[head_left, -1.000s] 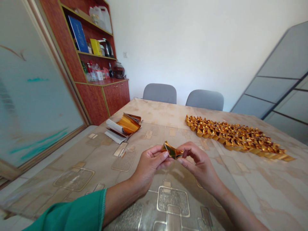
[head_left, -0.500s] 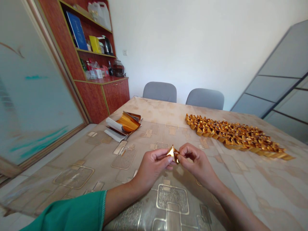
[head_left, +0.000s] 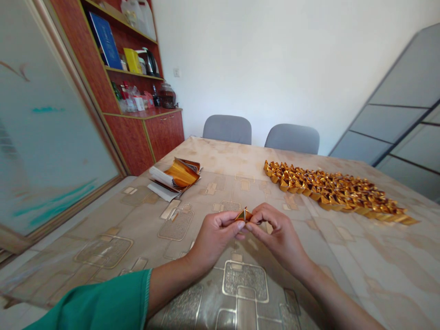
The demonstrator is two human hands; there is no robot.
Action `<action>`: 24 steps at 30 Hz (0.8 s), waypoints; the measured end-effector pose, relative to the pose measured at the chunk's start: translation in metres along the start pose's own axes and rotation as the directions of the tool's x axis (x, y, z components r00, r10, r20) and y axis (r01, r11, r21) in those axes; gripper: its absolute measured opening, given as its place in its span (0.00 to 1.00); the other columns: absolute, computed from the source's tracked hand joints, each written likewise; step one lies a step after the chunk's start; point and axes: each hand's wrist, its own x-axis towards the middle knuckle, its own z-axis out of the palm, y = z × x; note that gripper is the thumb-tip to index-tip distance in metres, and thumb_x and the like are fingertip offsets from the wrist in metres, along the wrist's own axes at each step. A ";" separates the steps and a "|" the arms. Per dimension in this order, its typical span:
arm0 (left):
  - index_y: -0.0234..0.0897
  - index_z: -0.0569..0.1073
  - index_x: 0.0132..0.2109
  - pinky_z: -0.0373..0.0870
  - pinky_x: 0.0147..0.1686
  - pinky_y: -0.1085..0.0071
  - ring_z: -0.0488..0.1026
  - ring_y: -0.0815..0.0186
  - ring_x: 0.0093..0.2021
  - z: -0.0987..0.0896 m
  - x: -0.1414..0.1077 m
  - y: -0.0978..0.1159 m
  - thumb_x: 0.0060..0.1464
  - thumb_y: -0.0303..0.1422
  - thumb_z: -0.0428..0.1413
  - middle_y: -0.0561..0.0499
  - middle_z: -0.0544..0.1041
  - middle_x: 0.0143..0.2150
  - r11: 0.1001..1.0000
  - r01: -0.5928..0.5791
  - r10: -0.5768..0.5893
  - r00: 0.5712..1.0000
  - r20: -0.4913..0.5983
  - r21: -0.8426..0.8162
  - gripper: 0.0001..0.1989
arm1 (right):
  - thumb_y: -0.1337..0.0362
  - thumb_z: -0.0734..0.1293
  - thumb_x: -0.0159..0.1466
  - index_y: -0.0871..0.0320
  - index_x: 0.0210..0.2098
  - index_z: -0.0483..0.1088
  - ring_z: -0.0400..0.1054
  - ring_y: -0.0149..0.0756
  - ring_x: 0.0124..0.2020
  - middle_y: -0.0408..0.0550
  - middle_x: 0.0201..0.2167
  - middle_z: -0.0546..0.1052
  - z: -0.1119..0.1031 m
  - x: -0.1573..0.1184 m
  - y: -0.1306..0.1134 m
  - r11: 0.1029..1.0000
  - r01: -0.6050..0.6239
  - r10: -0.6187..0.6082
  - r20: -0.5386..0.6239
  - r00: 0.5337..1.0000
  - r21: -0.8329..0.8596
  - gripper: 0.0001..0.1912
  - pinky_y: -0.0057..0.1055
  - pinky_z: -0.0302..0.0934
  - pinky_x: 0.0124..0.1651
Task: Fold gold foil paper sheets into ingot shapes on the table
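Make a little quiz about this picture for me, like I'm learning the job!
1. True or false: the left hand and the right hand both touch the small folded gold foil piece.
2. What lies in rows on the patterned table cover, to the right of the hands? A) folded gold foil pieces B) white cups C) pencils
3. Fill in the blank: the sleeve on the left arm is ___.

Key: 1. True 2. A 3. green
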 end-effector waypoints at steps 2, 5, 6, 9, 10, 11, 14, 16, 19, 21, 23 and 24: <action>0.34 0.83 0.37 0.73 0.34 0.73 0.76 0.64 0.33 -0.001 0.000 -0.001 0.47 0.35 0.66 0.47 0.81 0.33 0.999 0.024 -0.025 1.000 -0.005 -0.029 0.10 | 0.63 0.70 0.63 0.55 0.26 0.70 0.67 0.35 0.30 0.44 0.26 0.73 -0.001 0.000 0.001 0.999 -0.027 0.027 -0.003 1.000 0.026 0.09 0.32 0.59 0.34; 0.34 0.82 0.37 0.72 0.33 0.74 0.76 0.66 0.32 -0.002 0.001 -0.001 0.48 0.36 0.66 0.47 0.81 0.34 0.996 0.051 -0.053 0.999 -0.015 -0.066 0.11 | 0.59 0.70 0.63 0.55 0.30 0.73 0.67 0.36 0.31 0.44 0.28 0.74 -0.004 0.000 0.004 0.983 -0.106 0.097 0.065 0.993 0.148 0.08 0.32 0.60 0.34; 0.34 0.82 0.37 0.71 0.33 0.75 0.76 0.67 0.32 -0.002 0.001 0.000 0.48 0.36 0.66 0.47 0.81 0.34 0.996 0.057 -0.058 0.998 -0.017 -0.076 0.11 | 0.57 0.70 0.63 0.55 0.32 0.74 0.68 0.36 0.32 0.45 0.30 0.75 -0.006 -0.001 0.005 0.971 -0.136 0.117 0.104 0.988 0.197 0.08 0.33 0.61 0.35; 0.33 0.82 0.37 0.71 0.33 0.75 0.76 0.68 0.31 -0.003 0.001 0.001 0.49 0.35 0.66 0.46 0.82 0.34 0.993 0.073 -0.075 0.997 -0.018 -0.089 0.10 | 0.56 0.70 0.63 0.54 0.36 0.74 0.68 0.35 0.32 0.45 0.32 0.76 -0.009 -0.001 0.009 0.927 -0.217 0.180 0.147 0.973 0.306 0.09 0.33 0.62 0.36; 0.33 0.82 0.37 0.71 0.33 0.75 0.76 0.68 0.31 -0.003 0.000 0.001 0.49 0.35 0.66 0.46 0.82 0.34 0.993 0.077 -0.079 0.997 -0.018 -0.089 0.10 | 0.55 0.71 0.62 0.54 0.35 0.73 0.67 0.34 0.31 0.44 0.31 0.75 -0.009 -0.001 0.010 0.915 -0.237 0.205 0.129 0.970 0.326 0.09 0.32 0.61 0.35; 0.33 0.82 0.37 0.71 0.33 0.75 0.76 0.68 0.31 -0.002 0.000 0.001 0.49 0.35 0.66 0.46 0.82 0.34 0.993 0.080 -0.082 0.997 -0.015 -0.087 0.10 | 0.55 0.71 0.61 0.54 0.33 0.72 0.67 0.34 0.30 0.44 0.29 0.75 -0.008 -0.001 0.012 0.905 -0.255 0.231 0.108 0.967 0.340 0.10 0.32 0.61 0.33; 0.33 0.82 0.37 0.71 0.33 0.75 0.76 0.67 0.31 -0.001 -0.001 0.001 0.48 0.35 0.66 0.45 0.82 0.34 0.994 0.083 -0.084 0.996 -0.003 -0.076 0.10 | 0.54 0.73 0.59 0.55 0.29 0.69 0.65 0.32 0.27 0.42 0.26 0.73 -0.004 -0.002 0.014 0.899 -0.268 0.265 0.059 0.963 0.346 0.14 0.30 0.59 0.31; 0.33 0.82 0.38 0.70 0.33 0.75 0.75 0.68 0.31 0.001 -0.001 0.000 0.47 0.34 0.67 0.46 0.82 0.35 0.994 0.085 -0.085 0.996 -0.006 -0.076 0.11 | 0.53 0.73 0.58 0.55 0.27 0.68 0.64 0.32 0.27 0.42 0.25 0.72 0.000 -0.002 0.014 0.900 -0.263 0.270 0.029 0.962 0.346 0.15 0.29 0.59 0.30; 0.33 0.82 0.36 0.70 0.31 0.75 0.74 0.68 0.29 0.002 -0.001 0.000 0.45 0.34 0.68 0.48 0.81 0.32 0.993 0.082 -0.085 0.996 -0.038 -0.087 0.10 | 0.53 0.74 0.58 0.55 0.27 0.67 0.64 0.32 0.26 0.41 0.24 0.71 0.004 -0.002 0.014 0.892 -0.265 0.285 0.000 0.959 0.367 0.16 0.29 0.59 0.30; 0.33 0.81 0.34 0.70 0.30 0.75 0.74 0.69 0.28 0.002 0.000 0.001 0.44 0.34 0.68 0.49 0.80 0.30 0.991 0.080 -0.088 0.994 -0.064 -0.111 0.10 | 0.53 0.75 0.56 0.55 0.29 0.68 0.64 0.32 0.27 0.41 0.25 0.71 0.004 -0.002 0.014 0.873 -0.280 0.305 0.003 0.952 0.399 0.15 0.29 0.59 0.30; 0.33 0.80 0.32 0.70 0.31 0.76 0.73 0.70 0.28 0.002 0.000 0.001 0.43 0.35 0.69 0.51 0.79 0.29 0.985 0.078 -0.091 0.992 -0.084 -0.151 0.11 | 0.52 0.75 0.55 0.54 0.33 0.69 0.64 0.31 0.26 0.40 0.25 0.71 0.003 -0.001 0.015 0.845 -0.318 0.334 0.040 0.942 0.431 0.17 0.29 0.58 0.29; 0.33 0.79 0.31 0.71 0.31 0.76 0.73 0.71 0.28 0.002 0.000 0.002 0.42 0.35 0.70 0.52 0.78 0.28 0.982 0.078 -0.094 0.992 -0.088 -0.173 0.11 | 0.51 0.76 0.54 0.54 0.33 0.69 0.63 0.31 0.26 0.39 0.25 0.70 0.002 -0.001 0.015 0.833 -0.339 0.345 0.070 0.936 0.437 0.17 0.28 0.57 0.29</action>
